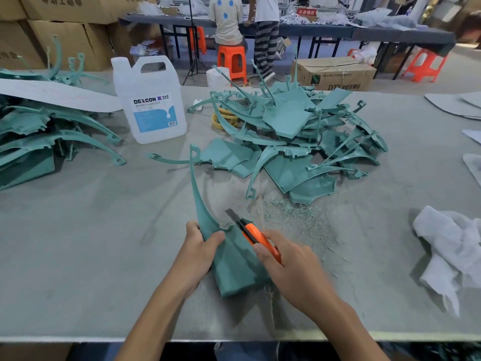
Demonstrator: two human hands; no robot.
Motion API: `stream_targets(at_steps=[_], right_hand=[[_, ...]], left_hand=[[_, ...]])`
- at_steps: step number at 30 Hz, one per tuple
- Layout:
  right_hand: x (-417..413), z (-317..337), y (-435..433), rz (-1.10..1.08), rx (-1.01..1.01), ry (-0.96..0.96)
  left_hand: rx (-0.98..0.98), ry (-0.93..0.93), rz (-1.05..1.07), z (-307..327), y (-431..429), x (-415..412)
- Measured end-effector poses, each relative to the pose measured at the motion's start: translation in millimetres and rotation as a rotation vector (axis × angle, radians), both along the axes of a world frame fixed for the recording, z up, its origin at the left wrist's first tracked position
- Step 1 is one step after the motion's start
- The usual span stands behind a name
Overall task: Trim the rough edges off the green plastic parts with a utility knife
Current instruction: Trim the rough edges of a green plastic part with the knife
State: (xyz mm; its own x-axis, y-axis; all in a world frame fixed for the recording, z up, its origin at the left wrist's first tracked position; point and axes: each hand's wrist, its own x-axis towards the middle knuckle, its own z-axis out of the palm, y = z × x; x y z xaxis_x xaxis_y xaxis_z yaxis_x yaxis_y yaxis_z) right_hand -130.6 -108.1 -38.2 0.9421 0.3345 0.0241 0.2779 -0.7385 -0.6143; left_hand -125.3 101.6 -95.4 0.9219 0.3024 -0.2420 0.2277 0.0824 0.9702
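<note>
My left hand (201, 243) grips a green plastic part (231, 267) at its left edge, thumb on top; the part's long curved arm rises away from me to a hooked tip. My right hand (283, 264) holds an orange utility knife (256, 237), its dark blade extended and lying across the part's upper edge. A big heap of green parts (294, 142) lies beyond on the grey table (91, 243). Another stack of green parts (39, 134) sits at the far left. Fine green shavings (291, 212) are scattered right of the knife.
A clear plastic jug labelled DEXCON (151, 100) stands behind the work spot. White cloth (453, 254) lies at the right. A yellow ring (223, 118) sits under the heap. A white sheet (57, 95) covers the left stack. Two people stand at a far table, with orange stools and cardboard boxes.
</note>
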Motion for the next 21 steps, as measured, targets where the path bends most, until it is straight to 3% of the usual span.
stream_targets(at_steps=[8, 21], right_hand=[[5.9, 6.0, -11.7, 0.053, -0.047, 0.026], [10.4, 10.5, -18.1, 0.113, 0.020, 0.076]], left_hand=[[0.225, -0.073, 0.038, -1.8, -4.5, -1.6], [0.263, -0.093, 0.024, 5.2, -8.8, -4.4]])
